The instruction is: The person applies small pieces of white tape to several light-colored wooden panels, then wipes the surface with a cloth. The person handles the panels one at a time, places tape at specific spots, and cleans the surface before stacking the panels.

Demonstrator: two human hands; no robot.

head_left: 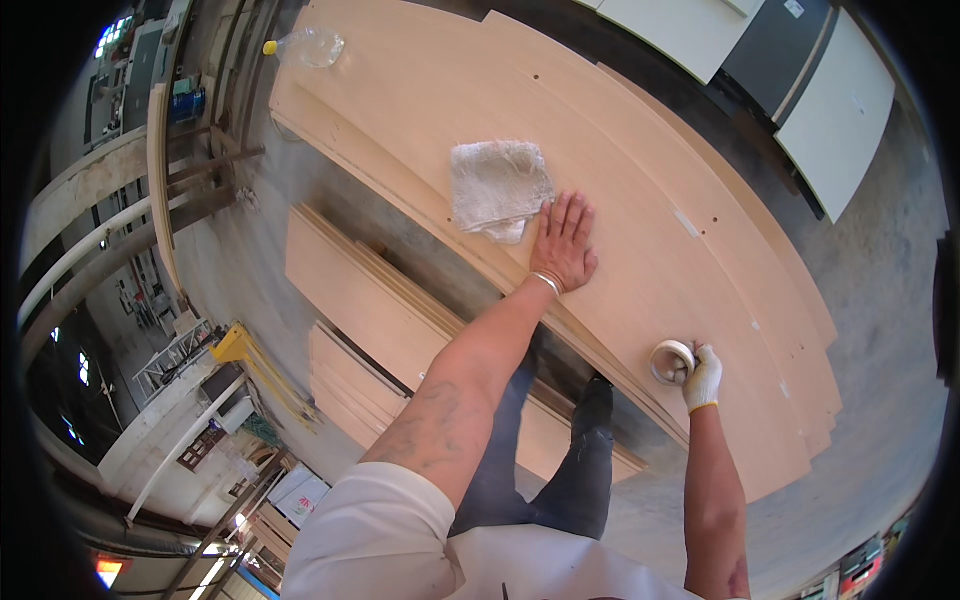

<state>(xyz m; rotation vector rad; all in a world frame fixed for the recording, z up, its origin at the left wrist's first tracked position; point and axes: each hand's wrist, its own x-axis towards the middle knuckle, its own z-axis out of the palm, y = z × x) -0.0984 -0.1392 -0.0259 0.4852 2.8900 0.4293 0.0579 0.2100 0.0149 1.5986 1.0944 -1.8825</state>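
My left hand is bare, with a white band at the wrist. It lies flat on the light wood panel, fingers stretched out and close together. Against its fingertips is the corner of a folded whitish cloth. My right hand wears a white glove and holds a roll of tape from its right side, low over the panel or resting on it. Part of the right fingers is hidden by the roll. Small pale strips and dark holes mark the panel surface.
A clear plastic bottle with a yellow cap lies at the far left of the panel. More stacked boards stand to the left, near my legs. White and dark grey panels are at the far right. A yellow metal frame stands on the floor.
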